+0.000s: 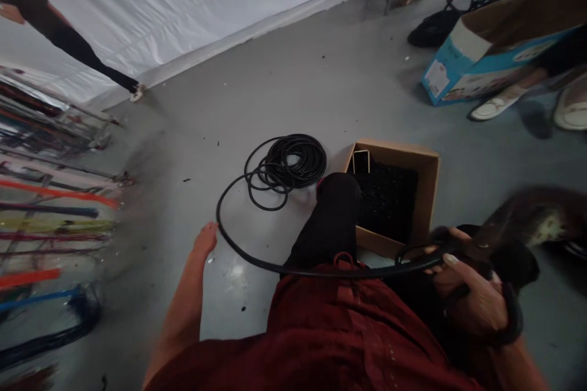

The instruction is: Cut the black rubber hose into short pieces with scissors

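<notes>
A black ribbed hose (293, 270) runs in a wide curve across my lap. It leads from a loose coil of the same hose (305, 165) on the floor. My right hand (477, 296) grips the hose at the lower right, thumb on top, and a loop of it passes by my wrist. At the left, my left hand (208, 238) has its fingers closed at the bend of the hose, its palm turned out of sight. An open cardboard box (428, 195) with black material inside stands in front of me, beside my knee. A phone-like dark rectangle (361, 162) lies in it.
A blue printed box (447, 73) stands at the upper right near a person's white shoes (495, 107). Racks with coloured strips (59, 226) line the left. Another person's leg (87, 52) shows by the white curtain (197, 0). A blurred patterned shape (545, 223) is at right.
</notes>
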`<state>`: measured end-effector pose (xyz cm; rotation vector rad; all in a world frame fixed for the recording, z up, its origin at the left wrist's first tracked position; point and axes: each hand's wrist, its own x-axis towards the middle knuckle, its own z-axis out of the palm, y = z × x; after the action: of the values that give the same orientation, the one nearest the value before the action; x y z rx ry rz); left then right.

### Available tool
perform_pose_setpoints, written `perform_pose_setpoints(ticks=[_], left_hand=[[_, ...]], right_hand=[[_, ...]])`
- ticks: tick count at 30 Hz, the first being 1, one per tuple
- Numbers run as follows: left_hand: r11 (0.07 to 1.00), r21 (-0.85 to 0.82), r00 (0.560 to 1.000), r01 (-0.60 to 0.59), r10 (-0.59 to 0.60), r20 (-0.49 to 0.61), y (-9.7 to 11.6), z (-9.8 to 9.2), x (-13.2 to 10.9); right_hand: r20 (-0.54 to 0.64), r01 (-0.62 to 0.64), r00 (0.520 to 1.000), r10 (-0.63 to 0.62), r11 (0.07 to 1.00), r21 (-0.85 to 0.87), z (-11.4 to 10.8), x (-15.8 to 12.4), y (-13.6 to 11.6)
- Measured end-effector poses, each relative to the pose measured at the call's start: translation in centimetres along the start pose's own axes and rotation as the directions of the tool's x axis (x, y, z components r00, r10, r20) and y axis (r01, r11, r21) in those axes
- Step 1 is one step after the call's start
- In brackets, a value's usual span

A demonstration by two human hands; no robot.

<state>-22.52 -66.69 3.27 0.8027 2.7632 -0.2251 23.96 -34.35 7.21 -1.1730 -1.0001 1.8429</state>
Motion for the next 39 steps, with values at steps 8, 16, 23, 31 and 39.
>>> perform_pose_setpoints(ticks=[8, 16, 23, 31, 39], left_hand=[[0.832, -0.315, 0.879, -0.456, 0.476, -0.014, 17.9, -2.3, -1.4], [0.364, -0.67, 0.532, -0.647, 0.845, -0.053, 39.8, -4.6, -10.5], [0.386, -0.561, 0.534, -0.733, 0.837, -0.121, 42.0, -3.2, -8.1], [0.453, -0.672, 0.657, -0.586, 0.75, -0.068, 41.9, -3.7, -6.8], [0.408, -0.645, 0.576, -0.647, 0.815, -0.063, 43.7, -3.9, -7.2]], right_hand=[[0.026, -0.02, 1.0, 0.016, 0.986, 0.166, 2.3, 0.3, 1.2], [-0.084, 0.037, 0.996, -0.019, 0.974, 0.221, 2.3, 3.0, 1.7], [-0.066, 0.146, 0.986, -0.154, 0.982, -0.118, -0.7, 5.1, 3.4], [-0.068, 0.055, 0.993, -0.097, 0.886, -0.461, -5.3, 3.0, 7.9], [0.075, 0.136, 0.991, -0.113, 0.837, -0.529, -6.5, 2.5, 7.2]])
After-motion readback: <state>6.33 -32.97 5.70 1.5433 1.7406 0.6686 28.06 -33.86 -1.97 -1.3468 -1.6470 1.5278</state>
